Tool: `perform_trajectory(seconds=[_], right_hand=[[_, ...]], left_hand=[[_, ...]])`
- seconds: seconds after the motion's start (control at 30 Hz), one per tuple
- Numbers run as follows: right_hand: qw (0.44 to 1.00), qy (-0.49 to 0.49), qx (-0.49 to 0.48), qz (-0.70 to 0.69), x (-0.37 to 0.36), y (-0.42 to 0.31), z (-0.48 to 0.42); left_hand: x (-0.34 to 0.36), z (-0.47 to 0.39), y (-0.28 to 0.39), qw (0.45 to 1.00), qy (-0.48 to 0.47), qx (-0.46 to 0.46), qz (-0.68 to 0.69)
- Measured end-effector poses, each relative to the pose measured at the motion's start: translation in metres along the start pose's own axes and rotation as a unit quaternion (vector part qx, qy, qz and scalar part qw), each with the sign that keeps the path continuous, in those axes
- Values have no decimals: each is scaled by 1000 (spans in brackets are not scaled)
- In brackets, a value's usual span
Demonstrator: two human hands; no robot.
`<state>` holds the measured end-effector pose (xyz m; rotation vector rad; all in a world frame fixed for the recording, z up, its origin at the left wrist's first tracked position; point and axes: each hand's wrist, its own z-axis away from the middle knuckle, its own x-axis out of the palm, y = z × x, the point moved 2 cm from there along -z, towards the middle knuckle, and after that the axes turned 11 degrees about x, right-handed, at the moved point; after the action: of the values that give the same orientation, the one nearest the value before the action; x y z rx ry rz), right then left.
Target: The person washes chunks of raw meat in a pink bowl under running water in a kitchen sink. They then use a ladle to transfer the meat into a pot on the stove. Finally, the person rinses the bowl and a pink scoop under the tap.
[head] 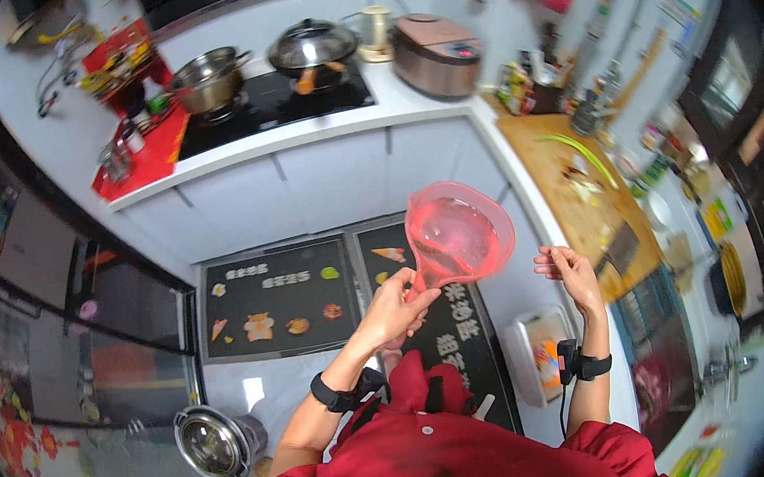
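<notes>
My left hand grips the short handle of a translucent pink plastic water ladle, held out over the floor in front of me. Clear liquid, apparently water, lies in its bowl. My right hand is raised near the counter's edge, to the right of the ladle and apart from it. Its fingers are loosely bent, and I see nothing in them. A wooden cutting board lies just beyond this hand, bearing a cleaver, a long green vegetable stalk and chopped pieces.
A steel pot and a lidded wok stand on the black cooktop. The rice cooker occupies the counter corner. Below me are dark printed floor mats; a round metal-rimmed bin stands by the glass door. The faucet is right.
</notes>
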<state>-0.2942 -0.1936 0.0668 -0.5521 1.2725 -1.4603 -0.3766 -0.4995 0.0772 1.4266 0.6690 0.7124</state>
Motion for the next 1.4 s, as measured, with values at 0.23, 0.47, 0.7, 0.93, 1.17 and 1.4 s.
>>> perform_trajectory(seconds=[0.23,0.47,0.7,0.93,1.17,1.4], right_hand=[[988,-145,-53,-2,161,-88,-122],[968,-245,-52,-15,285,-160,-229],[941,-329,-55,50,393,-223,-280],[947,-317,-36,31,486,-276,-328],[959,-283,9,15,547,-313,-373],[963,-268,7,22,590,-335,-400]], left_hand=[[-178,-17,31,981,183,11,65],[-350,-64,66,946,314,48,65],[-510,-128,90,910,403,98,-14],[-671,-192,99,889,422,123,-127],[-776,-252,96,864,391,74,-308],[-833,-282,91,792,369,10,-486]])
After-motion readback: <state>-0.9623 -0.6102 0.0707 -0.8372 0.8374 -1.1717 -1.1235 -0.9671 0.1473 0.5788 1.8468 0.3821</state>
